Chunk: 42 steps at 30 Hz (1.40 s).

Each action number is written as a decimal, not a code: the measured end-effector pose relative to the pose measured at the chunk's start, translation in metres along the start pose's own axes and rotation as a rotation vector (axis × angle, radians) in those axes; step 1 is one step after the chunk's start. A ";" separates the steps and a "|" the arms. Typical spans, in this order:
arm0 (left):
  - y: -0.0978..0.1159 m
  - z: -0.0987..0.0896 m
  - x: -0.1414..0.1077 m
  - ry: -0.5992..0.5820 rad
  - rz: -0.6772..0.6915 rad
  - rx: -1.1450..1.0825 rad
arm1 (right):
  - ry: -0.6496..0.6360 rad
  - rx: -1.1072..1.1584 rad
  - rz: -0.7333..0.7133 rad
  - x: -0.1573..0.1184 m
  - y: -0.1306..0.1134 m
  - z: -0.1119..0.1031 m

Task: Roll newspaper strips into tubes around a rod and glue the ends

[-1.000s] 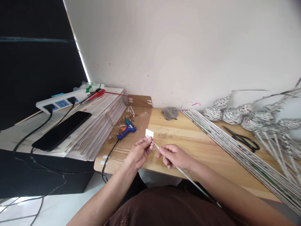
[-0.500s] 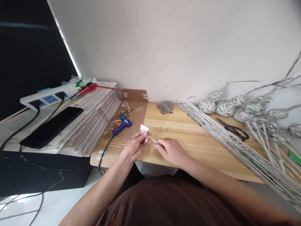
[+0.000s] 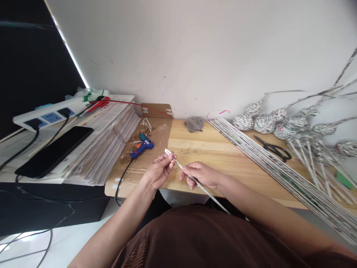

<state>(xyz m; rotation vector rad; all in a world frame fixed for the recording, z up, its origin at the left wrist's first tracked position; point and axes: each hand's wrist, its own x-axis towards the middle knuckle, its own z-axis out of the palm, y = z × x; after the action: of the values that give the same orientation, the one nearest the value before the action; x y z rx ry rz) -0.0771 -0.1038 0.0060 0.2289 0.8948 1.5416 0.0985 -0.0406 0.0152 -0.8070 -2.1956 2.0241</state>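
Observation:
A thin rolled newspaper tube [image 3: 206, 192] runs from my left hand down to the right, past my right hand and over my lap. My left hand [image 3: 159, 169] pinches its upper end, where a small white paper tip sticks out beyond the fingertips. Further along, my right hand [image 3: 199, 174] has its thumb and fingers closed on the tube. To the left of my hands, a blue hot glue gun [image 3: 142, 149] lies on a brown cardboard sheet [image 3: 163, 136].
At left, a newspaper stack [image 3: 111, 149] bears a black phone [image 3: 54, 150] and a white power strip [image 3: 48, 117]. A grey cloth [image 3: 194, 124] lies by the wall. At right are a bundle of paper tubes [image 3: 267, 163], black scissors [image 3: 275, 149] and woven paper gourds [image 3: 264, 123].
The white paper at the tube's end looks narrower than before. My right hand has turned, and the tube's long lower part now shows beneath it. The view has shifted slightly.

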 end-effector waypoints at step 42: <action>0.002 0.012 -0.001 0.086 0.211 -0.064 | 0.388 -0.449 -0.222 -0.001 -0.003 0.004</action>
<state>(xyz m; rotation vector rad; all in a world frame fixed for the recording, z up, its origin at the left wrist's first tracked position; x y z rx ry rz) -0.0708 -0.0994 0.0153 0.2175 0.9094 1.7839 0.0972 -0.0446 0.0181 -0.8533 -2.3908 1.1710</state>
